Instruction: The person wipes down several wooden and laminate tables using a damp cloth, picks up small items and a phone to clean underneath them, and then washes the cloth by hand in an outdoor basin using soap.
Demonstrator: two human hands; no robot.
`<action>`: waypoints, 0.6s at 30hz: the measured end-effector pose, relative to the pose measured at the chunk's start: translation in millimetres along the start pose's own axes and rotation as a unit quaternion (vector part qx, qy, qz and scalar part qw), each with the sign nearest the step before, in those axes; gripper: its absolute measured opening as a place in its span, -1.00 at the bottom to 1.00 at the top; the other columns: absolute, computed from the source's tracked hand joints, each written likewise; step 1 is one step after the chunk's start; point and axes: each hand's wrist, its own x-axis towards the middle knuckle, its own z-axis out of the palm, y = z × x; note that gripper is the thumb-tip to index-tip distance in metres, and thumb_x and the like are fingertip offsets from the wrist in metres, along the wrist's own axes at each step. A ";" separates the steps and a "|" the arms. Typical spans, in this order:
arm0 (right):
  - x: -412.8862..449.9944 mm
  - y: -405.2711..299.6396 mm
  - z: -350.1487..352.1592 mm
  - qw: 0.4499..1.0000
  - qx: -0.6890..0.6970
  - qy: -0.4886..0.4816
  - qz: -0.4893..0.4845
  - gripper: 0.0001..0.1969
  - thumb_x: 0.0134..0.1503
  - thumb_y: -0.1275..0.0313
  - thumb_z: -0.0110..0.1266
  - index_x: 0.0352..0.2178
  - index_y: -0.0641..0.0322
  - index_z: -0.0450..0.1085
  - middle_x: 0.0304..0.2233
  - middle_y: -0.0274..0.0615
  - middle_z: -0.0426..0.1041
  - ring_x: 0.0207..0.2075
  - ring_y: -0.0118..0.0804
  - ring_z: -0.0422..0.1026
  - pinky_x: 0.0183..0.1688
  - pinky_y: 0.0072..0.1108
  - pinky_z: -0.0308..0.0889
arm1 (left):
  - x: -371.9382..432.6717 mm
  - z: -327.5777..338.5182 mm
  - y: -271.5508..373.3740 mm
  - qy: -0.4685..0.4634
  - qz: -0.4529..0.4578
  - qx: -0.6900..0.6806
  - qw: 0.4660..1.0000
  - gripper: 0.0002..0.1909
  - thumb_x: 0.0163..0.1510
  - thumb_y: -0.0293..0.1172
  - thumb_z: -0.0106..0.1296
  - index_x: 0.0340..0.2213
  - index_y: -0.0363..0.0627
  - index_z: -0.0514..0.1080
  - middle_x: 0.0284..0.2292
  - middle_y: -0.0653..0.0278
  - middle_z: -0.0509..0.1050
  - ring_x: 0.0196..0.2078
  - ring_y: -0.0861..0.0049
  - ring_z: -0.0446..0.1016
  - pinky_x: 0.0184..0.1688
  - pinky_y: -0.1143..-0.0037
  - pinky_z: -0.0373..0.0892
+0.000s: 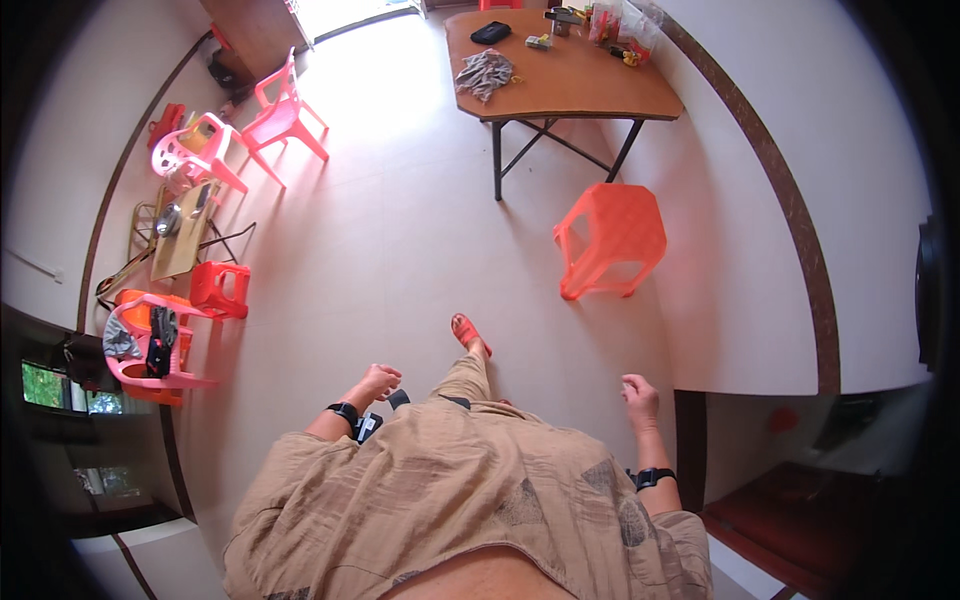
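Observation:
My left hand point(381, 381) hangs at my left side, fingers loosely bent, with nothing visible in it. A dark strap and a small device are close by at the waist. My right hand point(640, 396) is held out at my right side, its fingers half curled and no object seen in it. Each wrist wears a black band. Ahead on the right stands a red plastic stool point(626, 225). Beyond it is a brown-topped table point(570, 82) bearing a crumpled grey cloth point(485, 73), a black pouch point(491, 32) and plastic bags point(626, 26). One foot in a red slipper point(466, 330) is forward.
Along the left wall stand pink plastic chairs point(281, 120), a low wooden folding table point(180, 240) and a red stool point(221, 289). Another pink chair point(191, 349) holds clothes. A white wall point(750, 262) runs along the right. Bright light falls through a doorway point(360, 15) ahead.

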 end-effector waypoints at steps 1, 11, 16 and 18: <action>14.0 -16.1 0.1 1.000 -0.008 0.004 0.001 -0.81 0.03 0.58 -0.04 -0.32 0.24 0.47 -0.51 -0.17 0.51 -0.50 -0.37 0.49 -0.42 -0.57 0.40 | 5.2 3.5 17.1 -0.012 -0.009 0.011 1.000 -0.76 -0.08 -0.34 0.06 -0.32 -0.07 0.52 -0.53 0.35 0.47 -0.55 0.55 0.39 -0.59 0.48 0.36; 156.7 -127.7 24.9 0.985 -0.074 -0.114 -0.107 -0.84 -0.02 0.43 0.08 -0.33 0.08 0.46 -0.34 -0.16 0.51 -0.32 -0.10 0.48 -0.27 -0.41 0.40 | 148.0 -13.4 168.4 -0.102 -0.006 0.208 0.973 -0.79 -0.07 -0.28 0.10 -0.42 -0.14 0.53 -0.55 0.21 0.49 -0.54 0.42 0.42 -0.53 0.38 0.38; 267.9 -203.0 34.1 0.974 -0.058 -0.195 -0.099 -0.82 -0.05 0.50 0.14 -0.33 0.19 0.46 -0.46 -0.15 0.50 -0.42 -0.21 0.48 -0.33 -0.50 0.38 | 277.0 -38.8 283.4 0.057 0.201 0.114 0.971 -0.67 -0.14 -0.31 0.05 -0.26 -0.04 0.53 -0.35 0.10 0.54 -0.29 0.20 0.50 -0.18 0.36 0.41; 329.8 -235.4 44.0 0.946 -0.104 -0.127 -0.280 -0.83 -0.08 0.53 0.15 -0.37 0.15 0.46 -0.49 -0.20 0.48 -0.45 -0.23 0.46 -0.34 -0.49 0.36 | 271.6 -58.4 388.7 0.079 0.254 0.146 0.953 -0.60 -0.14 -0.31 0.04 -0.18 -0.07 0.49 -0.32 0.09 0.53 -0.22 0.16 0.48 -0.11 0.34 0.40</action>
